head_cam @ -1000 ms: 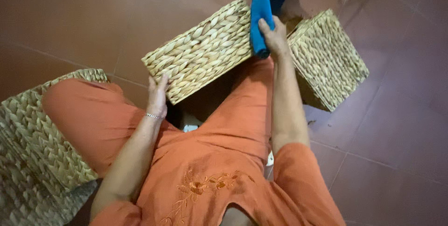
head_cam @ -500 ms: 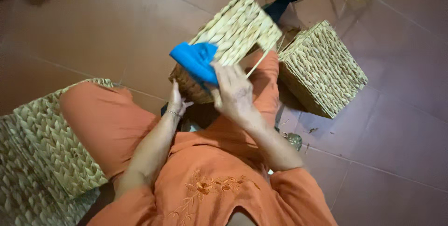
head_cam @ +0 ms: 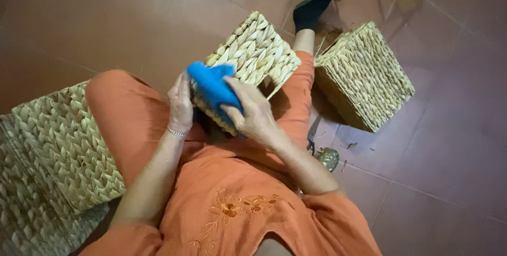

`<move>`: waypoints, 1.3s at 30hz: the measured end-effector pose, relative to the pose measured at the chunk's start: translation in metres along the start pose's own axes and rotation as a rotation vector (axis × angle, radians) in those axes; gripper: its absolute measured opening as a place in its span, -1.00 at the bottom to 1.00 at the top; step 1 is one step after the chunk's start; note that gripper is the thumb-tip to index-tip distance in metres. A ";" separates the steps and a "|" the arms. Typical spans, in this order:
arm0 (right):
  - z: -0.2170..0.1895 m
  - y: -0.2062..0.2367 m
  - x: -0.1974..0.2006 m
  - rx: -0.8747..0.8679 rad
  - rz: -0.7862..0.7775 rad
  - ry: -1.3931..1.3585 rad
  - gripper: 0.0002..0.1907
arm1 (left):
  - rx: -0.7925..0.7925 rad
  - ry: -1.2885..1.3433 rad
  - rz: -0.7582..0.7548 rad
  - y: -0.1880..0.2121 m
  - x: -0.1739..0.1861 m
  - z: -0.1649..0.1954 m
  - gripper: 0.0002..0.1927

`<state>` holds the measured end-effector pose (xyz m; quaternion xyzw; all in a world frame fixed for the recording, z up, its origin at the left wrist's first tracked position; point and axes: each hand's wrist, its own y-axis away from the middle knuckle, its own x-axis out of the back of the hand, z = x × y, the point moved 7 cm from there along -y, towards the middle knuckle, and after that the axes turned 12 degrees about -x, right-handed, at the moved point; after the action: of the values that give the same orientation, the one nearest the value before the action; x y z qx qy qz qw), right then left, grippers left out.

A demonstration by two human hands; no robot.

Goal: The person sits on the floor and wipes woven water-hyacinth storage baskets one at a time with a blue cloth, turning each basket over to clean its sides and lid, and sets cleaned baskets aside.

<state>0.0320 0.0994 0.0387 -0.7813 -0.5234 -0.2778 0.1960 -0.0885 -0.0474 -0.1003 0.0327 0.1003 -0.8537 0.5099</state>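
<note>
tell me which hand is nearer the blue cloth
Right. The right hand holds the blue cloth against the basket on the lap; the left hand is beside it, on the basket's near edge.
</note>
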 end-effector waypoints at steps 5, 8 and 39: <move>-0.035 0.013 -0.012 0.187 0.092 0.388 -0.26 | -0.091 -0.019 -0.037 -0.009 -0.006 0.002 -0.46; -0.037 0.016 -0.022 0.257 0.076 0.450 -0.28 | -0.159 -0.114 -0.088 -0.010 -0.006 0.001 -0.46; 0.082 -0.118 0.043 -0.095 0.431 0.764 -0.35 | -0.030 -0.215 0.002 -0.012 -0.007 -0.009 -0.58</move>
<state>-0.0458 0.2226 0.0051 -0.7219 -0.2253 -0.5233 0.3928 -0.0963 -0.0338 -0.1059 -0.0665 0.0578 -0.8503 0.5189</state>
